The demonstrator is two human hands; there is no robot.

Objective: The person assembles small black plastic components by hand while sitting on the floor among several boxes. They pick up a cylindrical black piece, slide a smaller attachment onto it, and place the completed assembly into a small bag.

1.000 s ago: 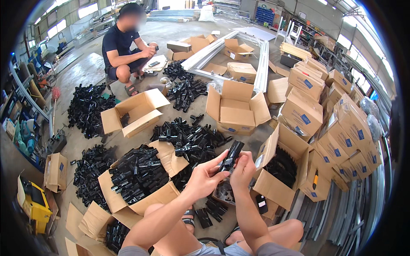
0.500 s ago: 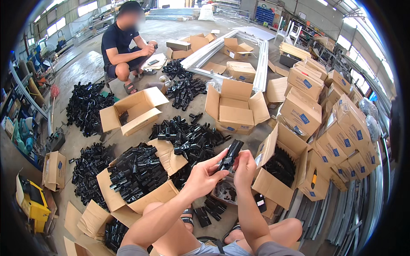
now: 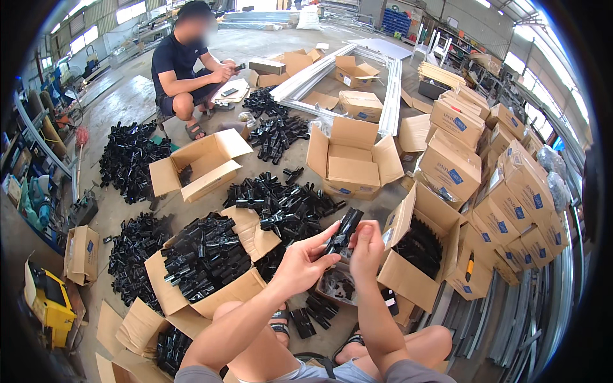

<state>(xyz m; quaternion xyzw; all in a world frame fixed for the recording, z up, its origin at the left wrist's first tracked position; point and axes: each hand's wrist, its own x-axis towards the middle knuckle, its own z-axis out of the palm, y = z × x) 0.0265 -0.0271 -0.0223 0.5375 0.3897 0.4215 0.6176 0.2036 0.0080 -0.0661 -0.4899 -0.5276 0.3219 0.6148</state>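
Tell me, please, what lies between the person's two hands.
In the head view, a black tubular part lies between the left hand and the right hand.

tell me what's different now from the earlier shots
The right hand has edged slightly right relative to the black fitting; whether they touch is hard to tell. The dark piece in the co-worker's hands now sticks out farther to the right. Unchanged: the left hand grips the fitting, and the cardboard boxes and black piles lie as before.
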